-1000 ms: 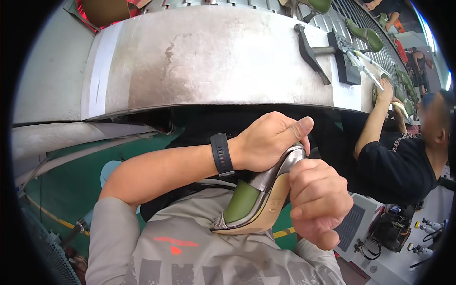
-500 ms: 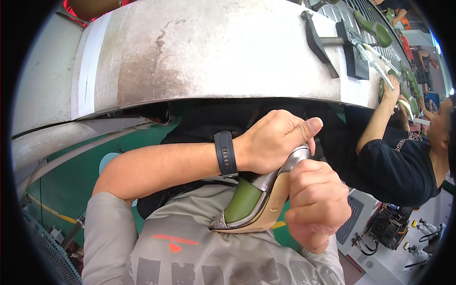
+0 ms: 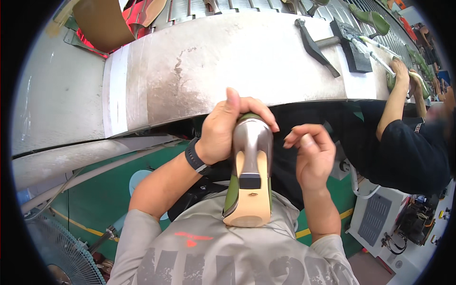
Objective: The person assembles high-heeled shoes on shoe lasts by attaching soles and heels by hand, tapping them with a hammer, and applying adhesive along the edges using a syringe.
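A green high-heeled shoe (image 3: 247, 202) with a metallic silver-brown heel stands against my shirt front, its tan sole turned toward me and its dark heel tip showing. My left hand (image 3: 218, 130) is wrapped around the shoe's heel end, thumb raised and fingers reaching over the back. To the right of the shoe, my right hand (image 3: 316, 159) hovers apart from it. Its fingers are loosely bent, and no object shows in them.
On the metal-topped bench (image 3: 228, 57) lie a hammer (image 3: 311, 45) and a black block (image 3: 351, 52) with syringe-like tubes (image 3: 375, 57). More green shoes (image 3: 368, 19) sit on the slatted conveyor. A co-worker's arm (image 3: 394, 99) is at right, a fan (image 3: 71, 251) at lower left.
The shoe has turned from lying sideways to sole toward me. My right hand has let go of it and moved aside, while the left has shifted its hold around the heel end.
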`<control>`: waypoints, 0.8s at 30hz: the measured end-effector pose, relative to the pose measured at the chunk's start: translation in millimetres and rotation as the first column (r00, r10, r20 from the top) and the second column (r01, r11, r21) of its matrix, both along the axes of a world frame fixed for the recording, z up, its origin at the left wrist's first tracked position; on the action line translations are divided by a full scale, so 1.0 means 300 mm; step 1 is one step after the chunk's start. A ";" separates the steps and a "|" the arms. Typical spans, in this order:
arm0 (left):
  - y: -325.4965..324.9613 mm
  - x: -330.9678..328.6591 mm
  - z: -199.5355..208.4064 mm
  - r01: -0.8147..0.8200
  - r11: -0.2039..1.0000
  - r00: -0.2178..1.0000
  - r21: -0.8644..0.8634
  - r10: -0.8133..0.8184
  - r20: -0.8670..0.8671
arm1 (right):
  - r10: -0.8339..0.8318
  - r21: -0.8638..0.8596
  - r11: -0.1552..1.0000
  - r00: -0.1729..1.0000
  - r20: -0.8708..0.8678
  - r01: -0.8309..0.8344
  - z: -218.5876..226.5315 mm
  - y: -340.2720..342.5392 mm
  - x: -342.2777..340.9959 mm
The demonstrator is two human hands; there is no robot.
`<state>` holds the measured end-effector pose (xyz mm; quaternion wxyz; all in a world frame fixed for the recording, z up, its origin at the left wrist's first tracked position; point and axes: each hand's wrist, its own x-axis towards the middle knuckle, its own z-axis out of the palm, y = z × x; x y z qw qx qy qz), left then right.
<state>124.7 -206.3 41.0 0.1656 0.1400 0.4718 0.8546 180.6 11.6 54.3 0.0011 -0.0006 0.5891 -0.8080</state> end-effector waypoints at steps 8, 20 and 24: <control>-0.043 0.023 0.010 -0.006 0.986 1.000 -0.164 0.009 0.017 | 0.196 -0.009 0.981 0.976 0.099 -0.196 -0.029 -0.047 0.078; 0.012 -0.024 0.033 -0.047 0.844 0.951 -0.534 -0.125 -0.282 | 0.549 0.170 0.747 0.741 0.387 -0.642 0.055 0.024 -0.101; 0.027 -0.023 0.032 -0.040 0.816 0.956 -0.577 -0.137 -0.260 | 0.536 0.123 0.768 0.737 0.411 -0.628 -0.001 0.039 -0.092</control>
